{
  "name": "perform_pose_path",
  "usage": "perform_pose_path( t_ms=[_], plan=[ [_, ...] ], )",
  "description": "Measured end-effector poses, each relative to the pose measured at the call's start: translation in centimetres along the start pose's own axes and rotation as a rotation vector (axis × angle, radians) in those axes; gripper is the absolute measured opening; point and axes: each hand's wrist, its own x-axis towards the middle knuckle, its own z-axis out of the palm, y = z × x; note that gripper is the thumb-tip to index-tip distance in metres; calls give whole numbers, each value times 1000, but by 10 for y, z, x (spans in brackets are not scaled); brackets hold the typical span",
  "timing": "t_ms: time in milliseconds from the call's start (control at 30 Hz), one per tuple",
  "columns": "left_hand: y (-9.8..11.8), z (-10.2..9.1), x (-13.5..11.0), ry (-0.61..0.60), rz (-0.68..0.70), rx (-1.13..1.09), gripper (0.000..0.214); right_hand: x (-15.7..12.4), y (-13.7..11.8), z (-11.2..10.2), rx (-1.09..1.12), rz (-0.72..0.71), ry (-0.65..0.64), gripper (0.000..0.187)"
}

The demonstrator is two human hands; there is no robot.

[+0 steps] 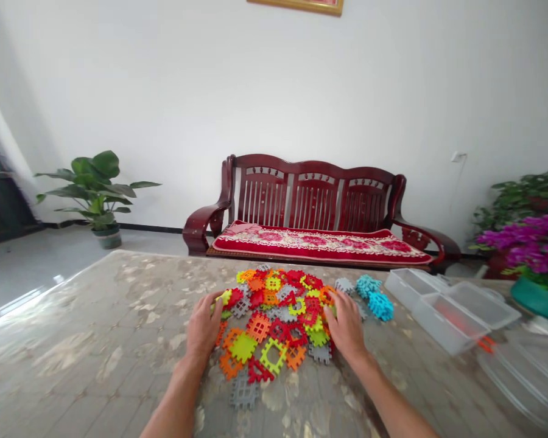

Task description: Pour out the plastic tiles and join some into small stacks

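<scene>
A heap of flat plastic interlocking building pieces (258, 327) in red, orange, yellow-green and grey lies spread on the table between my hands. My left hand (203, 323) rests at the heap's left edge, its fingertips against a yellow-green piece (226, 297). On the opposite side, my right hand (348, 323) has thumb and fingers apart beside an orange piece (327, 295). Neither hand visibly lifts a piece. Just beyond my right hand sit turquoise pieces (380, 306) joined into rounded clusters, with a grey piece (344, 286) close by.
A translucent compartment box (442, 322) stands on the right of the patterned tablecloth (119, 340), near a clear plastic lid (525, 377). Purple flowers (530, 240) in a green pot are at far right. Behind the table is a wooden bench (313, 188); a potted plant (94, 188) stands left.
</scene>
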Motion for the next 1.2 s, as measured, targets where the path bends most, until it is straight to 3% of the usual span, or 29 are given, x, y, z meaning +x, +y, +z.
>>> perform_pose_path(
  t_ms=[200,400,500,633,867,1033,1200],
  plan=[
    [-5,3,2,-42,27,156,38,-17,-12,16,-62,61,-216,41],
    [-9,7,3,-87,-2,65,40,-28,-34,20,181,-29,-292,43],
    [-11,8,3,-80,-18,44,41,-14,-27,17,263,-11,-239,44],
    [-11,8,2,-84,-22,119,42,9,-10,19,139,23,-135,43],
    [-8,7,1,-135,-8,253,47,12,-11,23,-14,3,-229,43],
    [-10,9,3,-129,-41,208,44,55,-42,36,28,-120,-240,39],
    [-14,12,5,-135,-54,155,44,119,-93,85,-12,-133,-477,47]
  ],
)
